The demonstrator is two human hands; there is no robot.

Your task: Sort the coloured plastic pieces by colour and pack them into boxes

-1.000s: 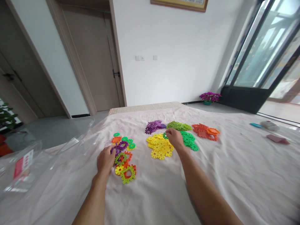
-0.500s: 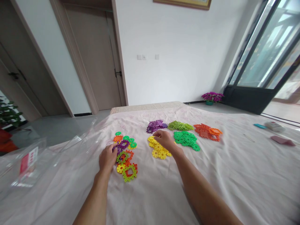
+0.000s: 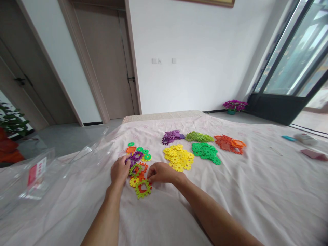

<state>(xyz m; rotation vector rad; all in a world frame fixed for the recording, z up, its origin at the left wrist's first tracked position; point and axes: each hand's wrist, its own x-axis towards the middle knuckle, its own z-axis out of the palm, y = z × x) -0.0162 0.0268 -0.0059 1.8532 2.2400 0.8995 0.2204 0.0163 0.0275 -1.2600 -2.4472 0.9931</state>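
A mixed heap of flat plastic building pieces lies between my two hands. My left hand (image 3: 120, 172) is at the heap's left edge, thumb and fingers closed on a purple notched piece (image 3: 128, 161). From the right, my right hand (image 3: 162, 173) reaches in with bent fingers pressed together; their tips are beside an orange square piece (image 3: 141, 176), and whatever they hold is hidden. Lime square frames (image 3: 142, 189) and a yellow flower-shaped disc (image 3: 134, 181) lie at the near end. Small green discs (image 3: 145, 152) and another orange square (image 3: 131, 150) are at the far end.
Sorted piles lie beyond: yellow discs (image 3: 179, 157), green discs (image 3: 205, 150), purple pieces (image 3: 171, 136), lime pieces (image 3: 199, 137) and orange pieces (image 3: 228, 143). A clear plastic bag (image 3: 48, 174) is at left. A pink object (image 3: 314, 154) lies at right on the wrinkled cloth (image 3: 230, 198).
My right hand has moved from the yellow pile leftward and nearer, to the mixed heap. My left hand has stayed by the purple pieces. The view has shifted slightly.
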